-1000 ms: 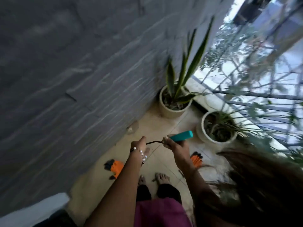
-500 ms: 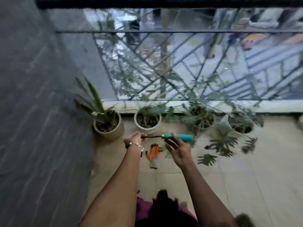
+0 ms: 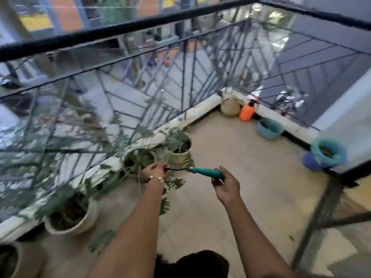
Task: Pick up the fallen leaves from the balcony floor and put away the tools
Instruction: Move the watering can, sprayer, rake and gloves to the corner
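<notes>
Balcony floor (image 3: 230,177) still bears fallen leaves (image 3: 176,182); left hand (image 3: 154,171) pinches the hand rake (image 3: 200,171) by its prongs, right hand (image 3: 225,185) grips its handle, not yet stored.

Tiled balcony floor (image 3: 251,177), black railing (image 3: 124,30)

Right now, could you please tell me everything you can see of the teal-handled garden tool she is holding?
The garden tool has a smooth teal handle, plastic by its look, and a thin dark metal shaft. It lies roughly level above the balcony floor, in front of the potted plants. The right hand grips the handle's end; the left hand holds the shaft's tip, hiding the working head.
</notes>
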Available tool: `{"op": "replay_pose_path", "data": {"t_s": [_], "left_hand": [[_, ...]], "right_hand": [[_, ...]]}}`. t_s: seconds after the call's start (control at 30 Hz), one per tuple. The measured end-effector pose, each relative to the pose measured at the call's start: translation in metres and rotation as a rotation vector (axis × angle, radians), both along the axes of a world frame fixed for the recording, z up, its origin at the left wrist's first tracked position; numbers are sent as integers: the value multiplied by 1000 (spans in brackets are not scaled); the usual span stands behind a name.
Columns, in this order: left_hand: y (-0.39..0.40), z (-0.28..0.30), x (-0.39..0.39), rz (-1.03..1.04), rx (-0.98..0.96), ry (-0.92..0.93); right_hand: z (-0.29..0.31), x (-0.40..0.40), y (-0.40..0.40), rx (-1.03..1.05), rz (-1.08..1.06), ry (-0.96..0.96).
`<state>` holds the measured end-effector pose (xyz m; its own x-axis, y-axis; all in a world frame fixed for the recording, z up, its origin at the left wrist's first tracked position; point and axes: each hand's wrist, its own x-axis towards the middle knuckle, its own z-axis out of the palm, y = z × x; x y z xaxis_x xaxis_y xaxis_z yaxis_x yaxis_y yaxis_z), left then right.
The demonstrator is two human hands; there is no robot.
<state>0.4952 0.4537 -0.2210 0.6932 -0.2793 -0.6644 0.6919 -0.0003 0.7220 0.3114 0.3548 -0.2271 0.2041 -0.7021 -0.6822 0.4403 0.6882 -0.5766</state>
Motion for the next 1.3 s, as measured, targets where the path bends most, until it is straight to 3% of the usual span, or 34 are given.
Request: {"op": "replay_pose_path", "data": {"t_s": [0.3, 0.6, 0.8, 0.97, 1.3], "left_hand": [[-199, 2, -53, -330, -58, 121], [-390, -11, -68, -511, -36, 176], [-509, -5, -65, -611, 8, 141], [-595, -11, -71, -645, 50, 137], [-798, -36, -104, -647, 106, 142]], "right_hand": [[1, -78, -124, -5, -376, -12], [-7, -90, -284, 38, -610, 35], [-5, -85, -388, 71, -660, 94], [-14, -90, -464, 110, -743, -14], [-42, -122, -666, 145, -662, 48]]}}
